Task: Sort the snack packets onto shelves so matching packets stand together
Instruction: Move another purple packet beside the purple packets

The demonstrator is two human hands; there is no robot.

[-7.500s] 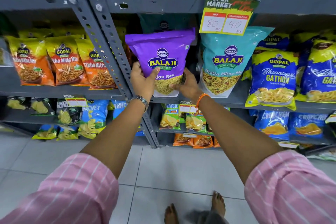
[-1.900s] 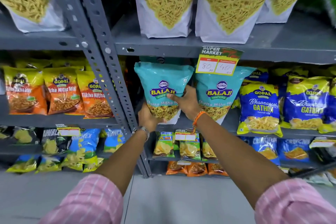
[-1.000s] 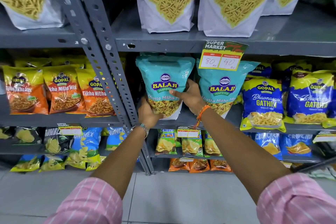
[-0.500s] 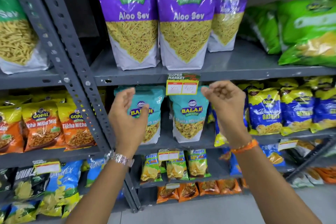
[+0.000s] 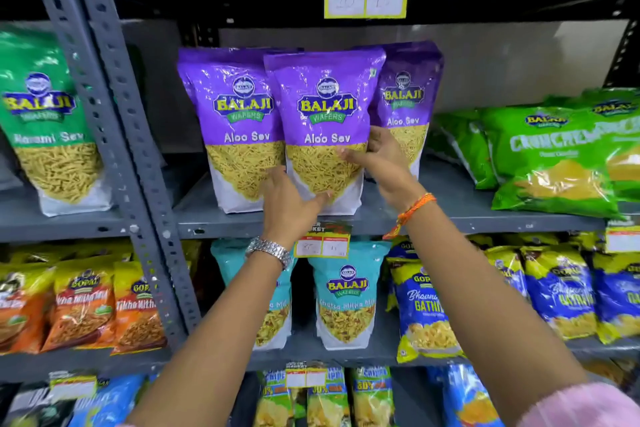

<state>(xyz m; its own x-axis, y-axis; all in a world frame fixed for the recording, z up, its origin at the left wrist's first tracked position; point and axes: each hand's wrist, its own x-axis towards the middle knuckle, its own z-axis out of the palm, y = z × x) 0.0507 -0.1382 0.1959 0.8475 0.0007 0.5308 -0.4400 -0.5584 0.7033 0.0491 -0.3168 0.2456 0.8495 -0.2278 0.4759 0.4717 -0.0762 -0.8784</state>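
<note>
Three purple Balaji Aloo Sev packets stand upright side by side on a grey shelf [image 5: 450, 215]. The middle purple packet [image 5: 325, 107] stands in front of the left one [image 5: 235, 114] and the right one [image 5: 405, 94]. My left hand [image 5: 291, 204] grips the middle packet's lower left corner, thumb across its front. My right hand [image 5: 377, 156] holds its right edge, fingers spread on the front. One shelf below stand two teal Balaji packets [image 5: 346, 291]; my left arm partly hides the left one.
A perforated grey upright [image 5: 114, 114] splits the rack. Left of it stands a green Balaji sev packet [image 5: 45, 114]. Green Crunchex packets [image 5: 554, 156] lie right of the purple ones. Below are orange Gopal packets [image 5: 83, 308] and blue Gopal Gathiya packets [image 5: 426, 308].
Both hands let go of the teal packets on the lower shelf, rose to the shelf above and closed on the middle purple packet. The view tilted upward.
</note>
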